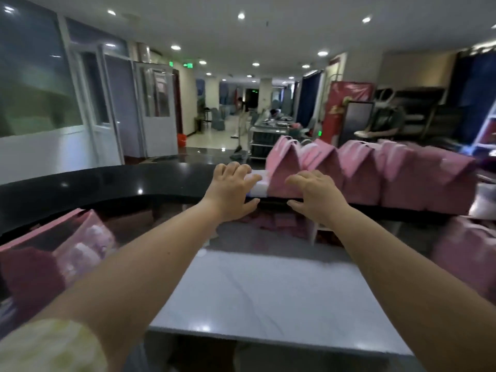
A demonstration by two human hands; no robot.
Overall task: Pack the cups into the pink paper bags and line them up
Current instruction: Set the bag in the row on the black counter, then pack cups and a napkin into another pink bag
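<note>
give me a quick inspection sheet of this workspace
surface: black glossy counter; white lower desk
job's things: pink paper bags lined up on counter; white box at row's left end; open pink bag lower left, contents blurred
clutter: nothing seen
grippers: left hand touches white box; right hand rests against end bag
cables: nothing seen
surroundings: hall with doors, ceiling lights

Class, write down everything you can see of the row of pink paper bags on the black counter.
The row of pink paper bags stands upright, side by side, along the glossy black counter. Their tops are pinched into peaks, some with pale handles. The right hand touches the end bag; a white object beside it lies under the left hand. Blur hides finer detail.
</note>
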